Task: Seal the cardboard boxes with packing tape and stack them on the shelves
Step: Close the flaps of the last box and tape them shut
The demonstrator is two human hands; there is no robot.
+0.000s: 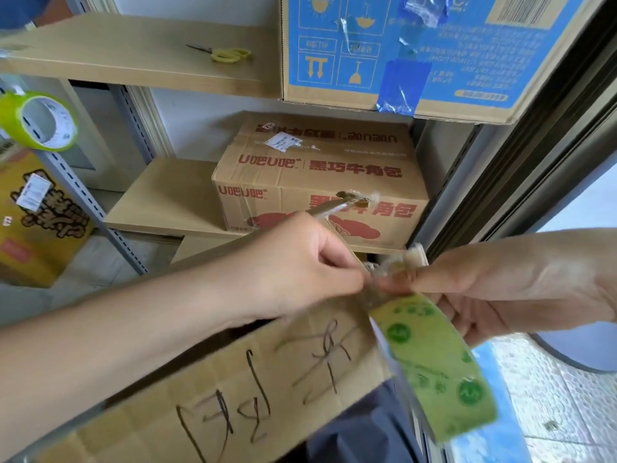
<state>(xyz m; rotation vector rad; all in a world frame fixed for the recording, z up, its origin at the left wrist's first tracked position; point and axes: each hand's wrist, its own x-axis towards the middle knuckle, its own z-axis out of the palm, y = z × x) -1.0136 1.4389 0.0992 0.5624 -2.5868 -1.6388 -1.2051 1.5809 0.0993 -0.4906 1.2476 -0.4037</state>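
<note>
Over the open box [233, 396] (contents hidden), both hands, left [300, 269] and right [500, 289], pinch green tape [434, 362].

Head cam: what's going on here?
A person is taping a cardboard box with handwriting on its flap, which sits in front of a shelf unit. The right hand holds a green tape roll; the left hand pinches the tape's loose end. The flap is not taped yet. On the shelves: a red-print box, a blue box, scissors. A second tape roll is at left.
</note>
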